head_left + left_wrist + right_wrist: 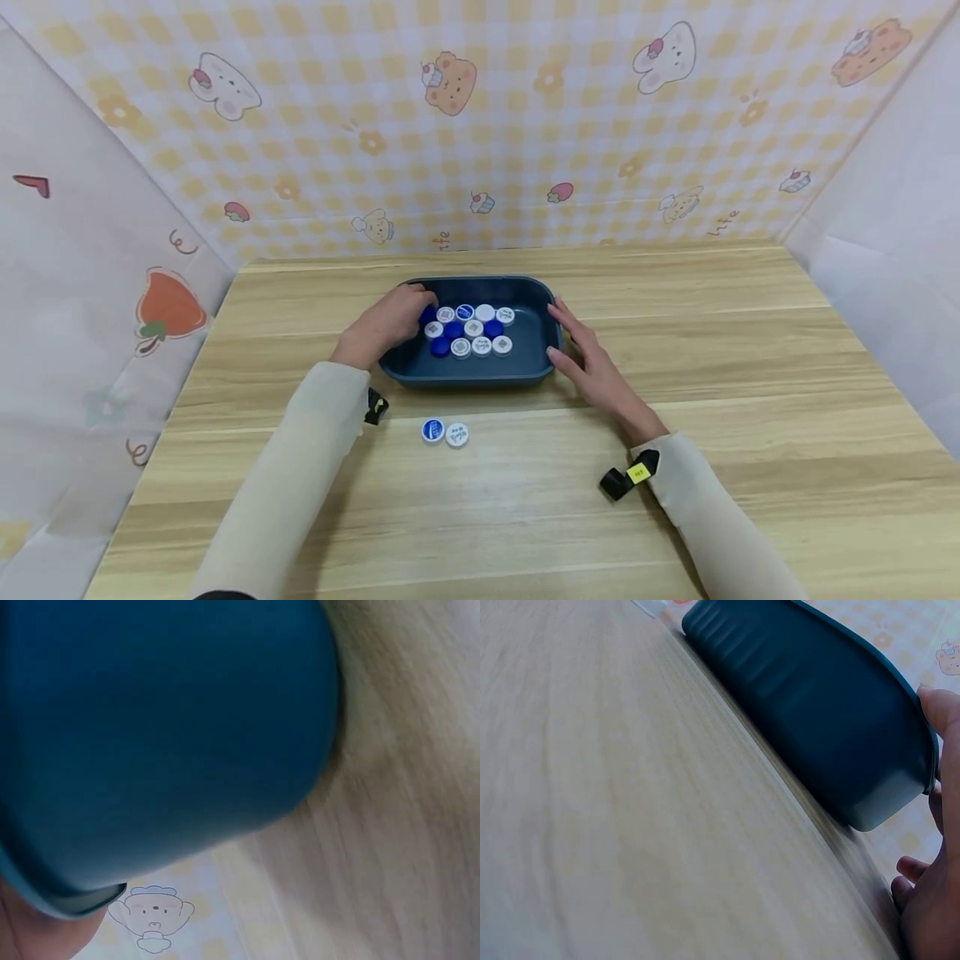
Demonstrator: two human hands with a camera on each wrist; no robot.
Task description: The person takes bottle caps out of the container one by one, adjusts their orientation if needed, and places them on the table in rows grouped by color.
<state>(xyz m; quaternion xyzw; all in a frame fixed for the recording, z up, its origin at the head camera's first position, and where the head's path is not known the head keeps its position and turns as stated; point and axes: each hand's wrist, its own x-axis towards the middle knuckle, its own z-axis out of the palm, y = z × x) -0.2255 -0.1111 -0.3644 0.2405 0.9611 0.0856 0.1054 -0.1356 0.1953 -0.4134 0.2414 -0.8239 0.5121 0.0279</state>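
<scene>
A dark blue-green tray (472,382) holds several blue and white bottle caps set in close rows. Over its left rim, my left hand (390,321) reaches in with curled fingers at a blue bottle cap (427,316) at the end of the back row; the fingers partly hide the cap. My right hand (592,367) rests against the tray's right end, thumb and fingers spread and fingertips at the rim. In the right wrist view, the thumb (939,705) touches the tray's rim (922,712). The left wrist view shows the tray's outer wall (180,735) close up.
Two more caps, a blue one (432,430) and a white one (457,434), lie side by side on the wooden table (525,500) in front of the tray. Behind the table hangs a yellow checked cloth (510,150); pale sheets line both sides.
</scene>
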